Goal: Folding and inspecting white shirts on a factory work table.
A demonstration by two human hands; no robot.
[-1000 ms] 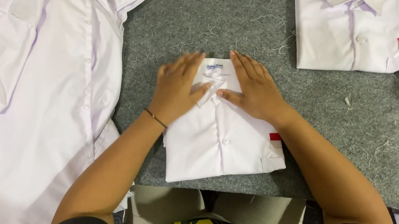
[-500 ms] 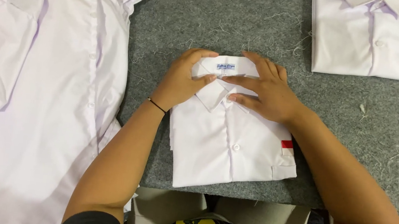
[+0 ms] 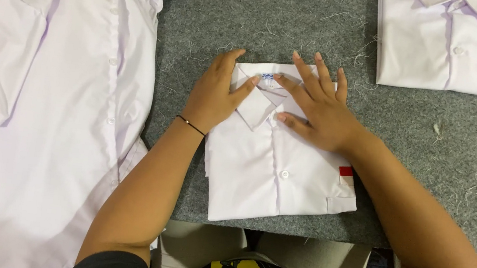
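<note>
A folded white shirt with a small red patch on its pocket lies on the grey felt table, collar away from me. My left hand rests flat on the left side of the collar, a thin black band on its wrist. My right hand lies flat on the right side of the collar, fingers spread. Both hands press on the cloth and grip nothing.
A pile of unfolded white shirts covers the left side of the table. Another folded white shirt with a red patch lies at the back right. The table's front edge runs just below the folded shirt.
My hands have stayed on the collar of the folded shirt, shifting slightly and flattening out on it. The shirt itself lies where it was.
</note>
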